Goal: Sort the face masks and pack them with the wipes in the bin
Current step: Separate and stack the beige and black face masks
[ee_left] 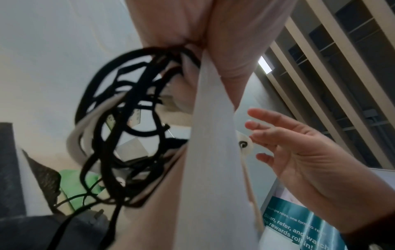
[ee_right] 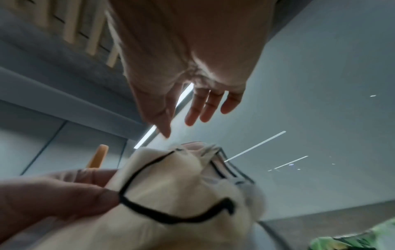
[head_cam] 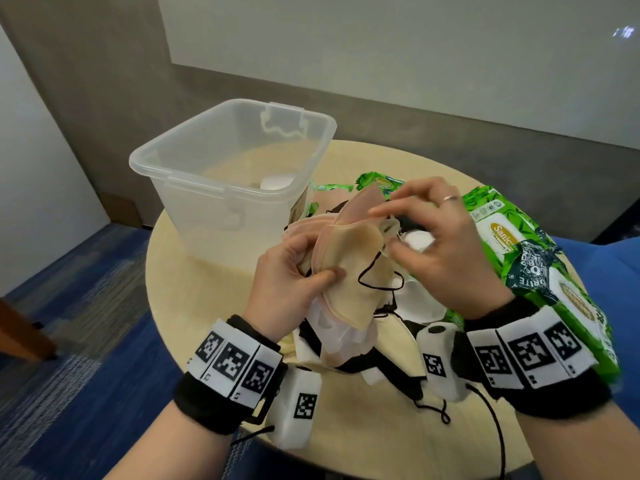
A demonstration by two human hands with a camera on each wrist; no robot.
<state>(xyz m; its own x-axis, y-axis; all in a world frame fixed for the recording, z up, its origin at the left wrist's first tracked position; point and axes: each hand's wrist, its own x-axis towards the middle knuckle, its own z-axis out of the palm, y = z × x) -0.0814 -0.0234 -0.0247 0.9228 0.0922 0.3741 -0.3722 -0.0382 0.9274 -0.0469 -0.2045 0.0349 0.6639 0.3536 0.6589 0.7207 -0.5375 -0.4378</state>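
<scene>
My left hand (head_cam: 322, 271) grips a bunch of beige and pink face masks (head_cam: 346, 258) above the table, thumb pressed on the front one. From below, the left wrist view shows their tangled black ear loops (ee_left: 128, 118) hanging under a white mask (ee_left: 213, 135). My right hand (head_cam: 382, 227) hovers at the bunch's top edge with fingers spread, holding nothing; the right wrist view shows those fingers (ee_right: 192, 118) apart above the masks (ee_right: 181, 186). The clear plastic bin (head_cam: 138, 161) stands at the back left with something white (head_cam: 277, 181) inside. Green wipes packs (head_cam: 502, 237) lie at the right.
More masks, cream, white and black (head_cam: 381, 355), lie piled on the round light-wood table (head_cam: 207, 323) under my wrists. Another green wipes pack (head_cam: 381, 183) sits behind the hands beside the bin. Blue carpet lies to the left, and a grey wall stands behind.
</scene>
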